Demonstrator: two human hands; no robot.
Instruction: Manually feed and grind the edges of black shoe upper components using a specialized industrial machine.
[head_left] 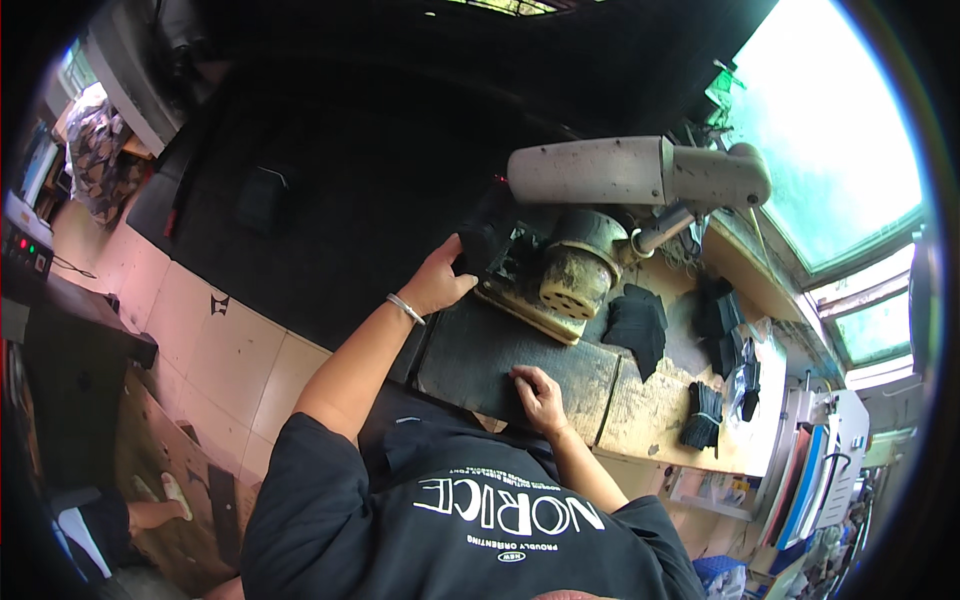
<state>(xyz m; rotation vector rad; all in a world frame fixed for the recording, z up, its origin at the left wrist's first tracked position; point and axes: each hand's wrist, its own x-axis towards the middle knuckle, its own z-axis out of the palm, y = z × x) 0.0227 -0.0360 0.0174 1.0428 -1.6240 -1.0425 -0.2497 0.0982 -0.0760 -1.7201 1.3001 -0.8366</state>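
My left hand (437,282) has its thumb and fingers closed on a dark piece of cloth (484,246), at the left side of a machine (590,170) with a grey cylindrical arm. Under that arm sits a stained round housing (574,278) with holes in its end. A bracelet circles my left wrist. My right hand (540,398) rests on the worn dark bench top (470,350) near its front edge. Its fingers are curled, and I see nothing in them. The cloth's far part blends into the black surface behind it.
Black cloth pieces (637,328) lie right of the machine, with a tied black bundle (702,415) nearer the bench's right end. Another dark bundle (263,198) lies on the black surface at left. A window (820,130) is at right; someone's foot (176,494) shows lower left.
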